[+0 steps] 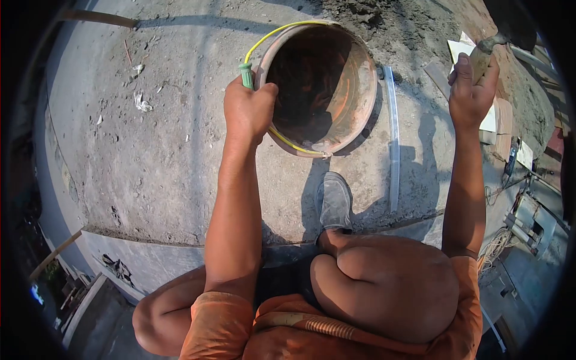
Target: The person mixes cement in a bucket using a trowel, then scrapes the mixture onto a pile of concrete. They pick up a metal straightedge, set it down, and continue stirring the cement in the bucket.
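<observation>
My left hand (pixel 249 108) is closed around the green grip of a bucket's yellow wire handle, its thumb lying by the rim. The bucket (pixel 366 90) tips so that its wide mouth faces me; the inside is dark, with wet-looking orange-brown walls. Out to the upper right, my right hand (pixel 471 96) grips the worn handle of a trowel (pixel 482 58). Its metal neck bends toward a dark blade, partly lost in the shadowed edge of the view.
A pale metal strip (pixel 393 138) lies right of the bucket on the rough concrete (pixel 168 174). Dark wet mortar (pixel 396 27) is heaped beyond it. Tools and a coiled cable (pixel 497 243) lie at right. A ledge edge (pixel 174 245) runs near my knees; my shoe (pixel 335 201) is below the bucket.
</observation>
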`<state>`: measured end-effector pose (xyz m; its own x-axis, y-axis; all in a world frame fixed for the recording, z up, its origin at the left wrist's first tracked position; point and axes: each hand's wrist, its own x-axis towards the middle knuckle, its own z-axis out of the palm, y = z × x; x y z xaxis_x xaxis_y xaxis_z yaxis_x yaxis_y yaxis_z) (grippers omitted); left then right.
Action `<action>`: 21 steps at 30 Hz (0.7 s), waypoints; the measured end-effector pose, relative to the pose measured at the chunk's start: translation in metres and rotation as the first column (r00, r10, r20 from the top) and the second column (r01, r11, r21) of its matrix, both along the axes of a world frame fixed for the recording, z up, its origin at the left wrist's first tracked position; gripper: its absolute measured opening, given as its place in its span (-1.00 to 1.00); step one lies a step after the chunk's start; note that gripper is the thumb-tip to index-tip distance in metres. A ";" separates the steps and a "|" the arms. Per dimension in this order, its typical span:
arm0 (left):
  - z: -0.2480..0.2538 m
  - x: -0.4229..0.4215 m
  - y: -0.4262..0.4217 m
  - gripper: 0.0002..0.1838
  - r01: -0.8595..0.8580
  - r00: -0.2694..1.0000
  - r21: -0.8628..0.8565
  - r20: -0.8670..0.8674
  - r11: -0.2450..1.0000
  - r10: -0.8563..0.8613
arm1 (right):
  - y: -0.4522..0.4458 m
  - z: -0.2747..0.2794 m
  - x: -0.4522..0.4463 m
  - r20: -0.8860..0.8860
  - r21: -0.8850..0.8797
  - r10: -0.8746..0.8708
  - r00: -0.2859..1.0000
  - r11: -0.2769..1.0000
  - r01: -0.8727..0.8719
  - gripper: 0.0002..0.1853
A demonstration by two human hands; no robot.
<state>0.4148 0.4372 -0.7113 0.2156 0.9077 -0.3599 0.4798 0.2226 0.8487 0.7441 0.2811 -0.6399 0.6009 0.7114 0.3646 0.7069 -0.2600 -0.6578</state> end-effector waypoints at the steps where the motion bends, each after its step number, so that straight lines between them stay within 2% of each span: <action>1: -0.001 0.001 -0.004 -0.75 -0.009 1.000 0.005 0.010 1.000 0.009 | 0.011 -0.025 -0.002 0.076 -0.056 -0.010 0.997 0.998 0.015 -0.49; 2: -0.001 0.001 -0.008 -0.76 -0.020 1.000 0.010 0.021 1.000 0.020 | 0.023 -0.050 -0.004 0.153 -0.108 -0.017 0.988 0.994 0.034 -0.50; 3: 0.004 0.003 -0.013 -0.75 -0.028 0.999 0.023 -0.016 0.999 0.028 | 0.027 -0.050 -0.007 -0.019 -0.342 0.110 0.994 0.933 -0.110 -0.50; 6: 0.007 -0.004 -0.017 -0.74 -0.026 0.998 0.031 -0.053 0.999 0.027 | -0.014 -0.063 -0.055 0.013 -0.326 0.082 0.997 0.943 -0.073 -0.53; 8: 0.007 -0.012 -0.013 -0.73 -0.065 0.995 0.036 -0.071 0.997 0.067 | -0.048 -0.039 -0.083 -0.195 -0.354 0.030 0.980 0.930 -0.099 -0.52; 9: 0.007 -0.013 -0.014 -0.72 -0.074 0.994 0.030 -0.078 0.997 0.076 | -0.059 -0.030 -0.090 -0.203 -0.356 0.024 0.979 0.930 -0.096 -0.52; 11: 0.003 -0.010 -0.009 -0.71 -0.081 0.996 -0.008 -0.033 0.997 0.081 | -0.073 -0.016 -0.096 -0.396 -0.605 0.006 0.918 0.750 -0.266 -0.51; 12: 0.000 -0.006 -0.006 -0.71 -0.072 0.997 -0.010 -0.033 0.997 0.072 | -0.070 -0.020 -0.094 -0.396 -0.607 -0.004 0.918 0.751 -0.259 -0.51; 14: -0.002 0.002 -0.005 -0.71 -0.042 0.999 0.033 -0.020 0.999 0.043 | -0.051 -0.035 -0.084 -0.317 -0.647 0.247 0.916 0.650 -0.399 -0.53; 15: 0.007 0.008 -0.006 -0.71 -0.019 0.998 0.022 -0.065 1.000 0.020 | -0.032 -0.047 -0.080 -0.362 -0.636 0.275 0.891 0.626 -0.451 -0.54; 17: 0.020 0.019 -0.009 -0.71 0.044 0.993 0.062 -0.114 0.997 -0.037 | 0.008 -0.071 -0.074 -0.281 -0.749 0.266 0.922 0.541 -0.384 -0.56; 19: 0.022 0.026 -0.013 -0.72 0.141 0.975 0.126 -0.189 0.982 -0.116 | 0.040 -0.095 -0.069 -0.346 -0.779 0.221 0.912 0.474 -0.411 -0.55; 20: 0.023 0.027 -0.010 -0.72 0.149 0.974 0.132 -0.193 0.980 -0.122 | 0.043 -0.096 -0.081 -0.347 -0.774 0.217 0.912 0.482 -0.409 -0.55; 21: 0.023 0.024 -0.005 -0.72 0.159 0.974 0.057 -0.170 0.986 -0.147 | 0.043 -0.094 -0.097 -0.337 -0.747 0.230 0.913 0.525 -0.408 -0.57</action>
